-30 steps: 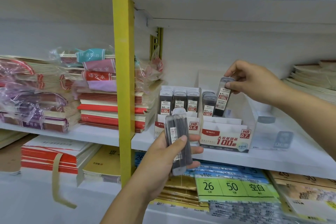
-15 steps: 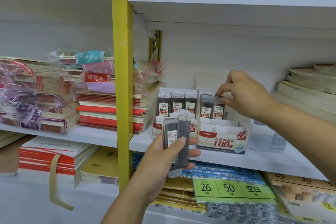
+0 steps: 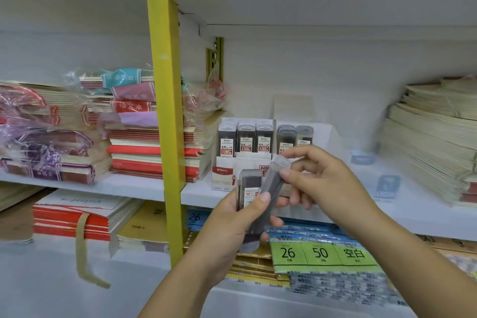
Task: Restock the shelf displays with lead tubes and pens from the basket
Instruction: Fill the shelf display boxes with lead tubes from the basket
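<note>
Shelf [image 3: 134, 186] | left hand [image 3: 232, 227] grips lead tubes [image 3: 249, 190] | right hand [image 3: 327, 183] pinches tilted tube [image 3: 274, 181], blurred

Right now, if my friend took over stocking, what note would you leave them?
Left hand: grips a bunch of tubes in front of the shelf.
Right hand: pinches the top of one tilted tube in that bunch.
Done: the box shows three columns of 0.5 tubes, with two of 0.7 tubes beside them.
Left: shelve the held tubes, probably on the 0.7 side, then pens. Basket not in view.
</note>
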Demonstrator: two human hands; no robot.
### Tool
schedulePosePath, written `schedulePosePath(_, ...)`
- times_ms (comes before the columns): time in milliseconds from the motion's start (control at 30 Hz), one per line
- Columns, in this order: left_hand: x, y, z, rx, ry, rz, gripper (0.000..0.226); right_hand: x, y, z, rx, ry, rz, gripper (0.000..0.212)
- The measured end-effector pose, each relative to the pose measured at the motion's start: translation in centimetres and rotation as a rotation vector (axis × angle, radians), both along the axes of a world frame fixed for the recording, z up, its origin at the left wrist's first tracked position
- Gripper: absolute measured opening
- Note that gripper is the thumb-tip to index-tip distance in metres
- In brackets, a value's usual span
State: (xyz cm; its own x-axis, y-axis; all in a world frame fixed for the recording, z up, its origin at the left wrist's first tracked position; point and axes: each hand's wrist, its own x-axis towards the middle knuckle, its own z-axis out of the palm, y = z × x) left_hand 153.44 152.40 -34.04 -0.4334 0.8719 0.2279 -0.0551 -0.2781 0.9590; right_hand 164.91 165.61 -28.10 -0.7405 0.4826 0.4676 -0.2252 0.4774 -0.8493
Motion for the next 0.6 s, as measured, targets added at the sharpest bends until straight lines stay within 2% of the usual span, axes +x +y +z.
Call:
schedulePosePath(33,0.1,0.0,-0.1,-0.006,0.011,0.008,0.041,0.2,0.1,-0.1,-0.030,-0.008,0.028,0.019)
schedulePosePath(133,0.3,0.1,-0.3,-0.049,0.074,0.070,0.036,0.5,0.1,-0.4,-0.019,-0.054,0.031,0.039)
schedulePosePath(167,0.4,0.1,-0.3,-0.060,0.096,0.078,0.039,0.5,0.0,-0.5,0.002,-0.059,0.011,0.038)
schedulePosePath(267,0.5,0.2,-0.2,-0.080,0.085,0.068,0.042,0.9,0.2,-0.1,-0.041,-0.036,0.012,0.020)
schedulePosePath(433,0.5,0.2,-0.2,-0.105,0.039,0.074,0.040,1.5,0.8,0.2,-0.120,-0.025,0.003,0.022)
schedulePosePath(600,0.5,0.2,-0.1,-0.079,0.047,0.088,0.034,2.0,0.7,0.4,-0.122,-0.034,-0.016,0.015)
